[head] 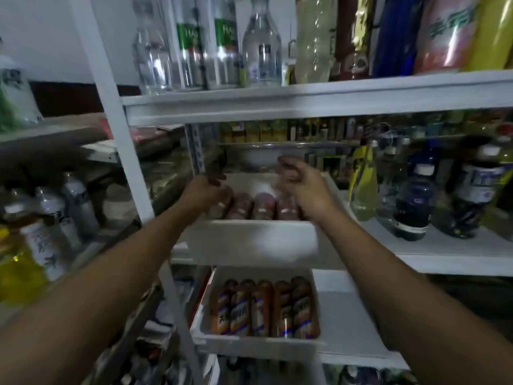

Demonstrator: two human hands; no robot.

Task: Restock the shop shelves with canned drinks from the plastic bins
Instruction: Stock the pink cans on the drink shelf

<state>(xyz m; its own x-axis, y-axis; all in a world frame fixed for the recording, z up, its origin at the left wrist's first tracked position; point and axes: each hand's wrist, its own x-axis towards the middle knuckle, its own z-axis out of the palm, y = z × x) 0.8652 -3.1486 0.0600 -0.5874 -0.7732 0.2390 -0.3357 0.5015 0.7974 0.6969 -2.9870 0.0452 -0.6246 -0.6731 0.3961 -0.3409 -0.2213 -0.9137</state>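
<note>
- Plainly, the canned drinks (262,207) of the task lay on their sides in a white plastic bin (249,237) on the middle shelf. They were reddish cylinders side by side, their surfaces smeared by motion blur.
- The left hand (206,190) was down at the left end of that row, fingers curled over the leftmost can. The blur hid whether it actually gripped the can.
- The right hand (302,187) was raised over the right side of the bin, fingers bent inward toward the thumb. A pale smear lay beneath them, and I could not tell whether they held anything.
- One shelf lower sat a second white bin (249,347), rectangular with a smooth rim. It held orange cans (261,309) with blue-and-white labels, packed lengthwise in a tight row.
- Both bins rested on a white metal shelf unit (277,107) with flat boards and a slanting upright post (119,134).
- Just right of the upper bin stood a yellowish plastic bottle (362,190) and, beyond it, dark bottles with white caps (413,201).
- The top shelf carried clear glass bottles (261,51), some with green labels, and glossy packets at the far right.
- To the left, outside the unit, more capped bottles (52,240) stood close together.
</note>
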